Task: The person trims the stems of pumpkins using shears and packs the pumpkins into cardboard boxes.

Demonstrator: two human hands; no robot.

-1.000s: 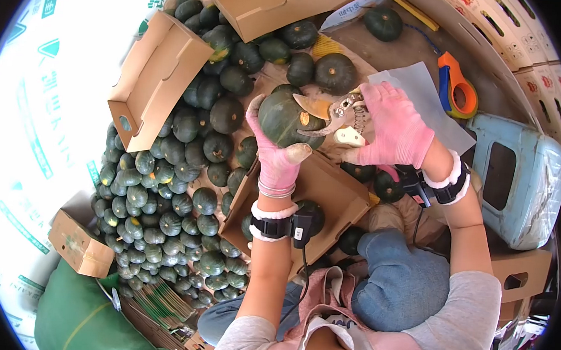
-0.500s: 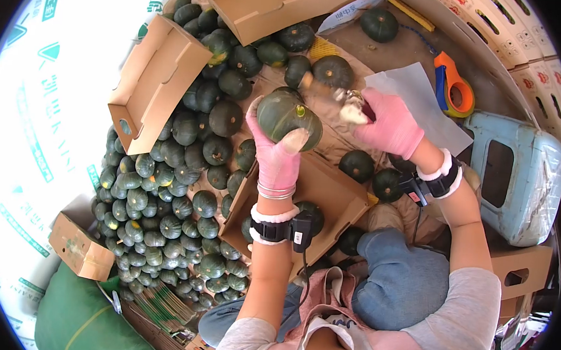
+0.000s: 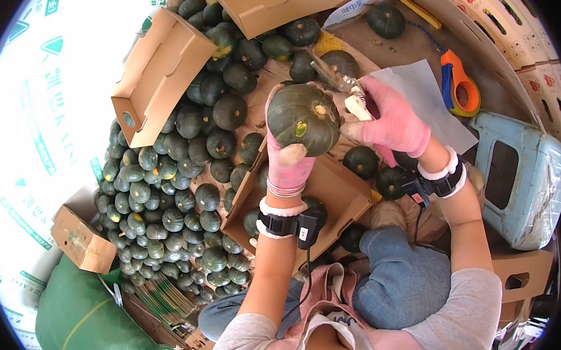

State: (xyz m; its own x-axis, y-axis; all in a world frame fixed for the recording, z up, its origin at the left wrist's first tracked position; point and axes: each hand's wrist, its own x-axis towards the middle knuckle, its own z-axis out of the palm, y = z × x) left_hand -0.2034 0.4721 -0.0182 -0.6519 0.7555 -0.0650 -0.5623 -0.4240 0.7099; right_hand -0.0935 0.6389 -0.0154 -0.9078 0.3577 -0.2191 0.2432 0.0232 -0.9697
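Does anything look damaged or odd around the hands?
Yes: the pumpkin in the left hand has a bright yellow-green patch, odd against its dark skin. Cut or blemish, I can't tell.

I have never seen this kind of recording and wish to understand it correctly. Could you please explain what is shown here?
There is no machine here: a person works with two hands in pink gloves. The view comes from a camera worn on the head, looking forward and down. The left hand holds a dark green pumpkin. The right hand grips a cutting tool with a white handle; its blades are blurred. Below them stands an open cardboard box with pumpkins in it. A large heap of pumpkins covers the ground on the left. On the right are an orange and blue tape dispenser and a blue plastic object, perhaps a stool.
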